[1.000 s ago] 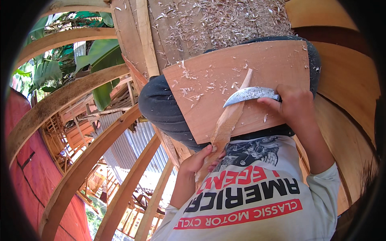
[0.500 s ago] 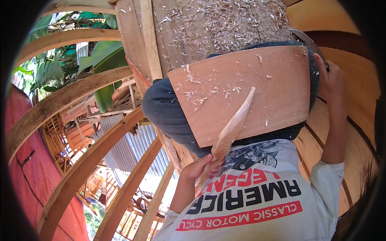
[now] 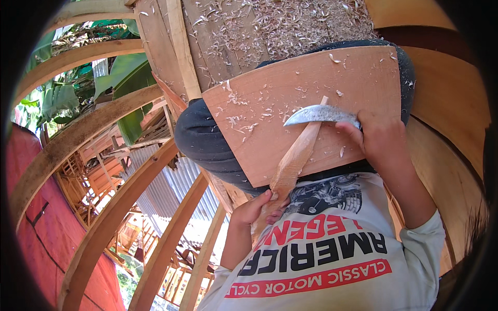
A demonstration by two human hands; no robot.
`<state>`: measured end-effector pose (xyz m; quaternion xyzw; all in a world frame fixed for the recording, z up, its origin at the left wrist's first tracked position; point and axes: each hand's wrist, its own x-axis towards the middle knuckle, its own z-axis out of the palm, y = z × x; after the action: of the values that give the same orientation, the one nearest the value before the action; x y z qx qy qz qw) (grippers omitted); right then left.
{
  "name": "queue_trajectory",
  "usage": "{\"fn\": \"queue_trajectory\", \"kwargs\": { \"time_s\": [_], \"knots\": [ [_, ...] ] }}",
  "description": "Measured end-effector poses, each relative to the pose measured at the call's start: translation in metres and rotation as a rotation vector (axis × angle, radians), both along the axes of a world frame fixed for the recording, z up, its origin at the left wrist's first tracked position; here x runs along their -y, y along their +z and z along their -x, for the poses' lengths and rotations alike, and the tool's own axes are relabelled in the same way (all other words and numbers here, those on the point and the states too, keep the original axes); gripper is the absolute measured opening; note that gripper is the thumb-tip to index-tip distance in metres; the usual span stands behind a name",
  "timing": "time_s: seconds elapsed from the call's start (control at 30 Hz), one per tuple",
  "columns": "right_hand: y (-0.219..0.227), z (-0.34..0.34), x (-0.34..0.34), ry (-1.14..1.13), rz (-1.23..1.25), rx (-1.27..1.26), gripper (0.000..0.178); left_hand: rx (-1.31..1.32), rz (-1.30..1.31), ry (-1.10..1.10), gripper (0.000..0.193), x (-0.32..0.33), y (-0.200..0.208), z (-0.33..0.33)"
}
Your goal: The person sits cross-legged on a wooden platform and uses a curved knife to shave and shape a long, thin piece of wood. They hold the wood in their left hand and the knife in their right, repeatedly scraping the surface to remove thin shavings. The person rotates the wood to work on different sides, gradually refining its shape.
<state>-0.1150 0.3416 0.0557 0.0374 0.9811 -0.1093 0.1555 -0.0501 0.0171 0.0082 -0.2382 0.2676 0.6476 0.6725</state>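
A pale, tapered piece of wood (image 3: pixel 293 158) slants up from my shirt over a flat wooden board (image 3: pixel 249 103) on my lap. My left hand (image 3: pixel 258 208) grips its lower part, thumb on top. My right hand (image 3: pixel 381 137) is closed around the handle of a curved knife (image 3: pixel 316 114), the handle itself hidden in my fingers. Its blade lies across the wood near the narrow tip, pointing left. Small curled shavings are scattered on the board.
Beyond my knees, plank flooring (image 3: pixel 218 49) carries a thick spread of wood shavings (image 3: pixel 311 26). Curved wooden ribs (image 3: pixel 114 202) stand at the left, with banana leaves and corrugated sheets (image 3: pixel 194 189) behind. Curved planking (image 3: pixel 451 93) rises close on the right.
My right hand has brought the knife in from the far right, by my knee, to the upper part of the wood. My left hand keeps its hold.
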Motion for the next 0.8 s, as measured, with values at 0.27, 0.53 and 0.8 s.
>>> {"fn": "queue_trajectory", "kwargs": {
  "time_s": [0.27,0.53,0.8],
  "knots": [
    [0.016,0.012,-0.013,-0.145,0.164,0.042,0.056,-0.041,0.026,0.003,0.068,0.006,-0.006,-0.005],
    [-0.003,-0.007,0.006,-0.005,0.083,0.020,0.054,0.104,-0.027,0.082,0.065,-0.004,-0.008,-0.001],
    [-0.007,0.008,0.000,0.020,-0.043,-0.038,0.062,0.154,-0.187,0.114,0.067,-0.004,-0.020,-0.006]
  ]
}}
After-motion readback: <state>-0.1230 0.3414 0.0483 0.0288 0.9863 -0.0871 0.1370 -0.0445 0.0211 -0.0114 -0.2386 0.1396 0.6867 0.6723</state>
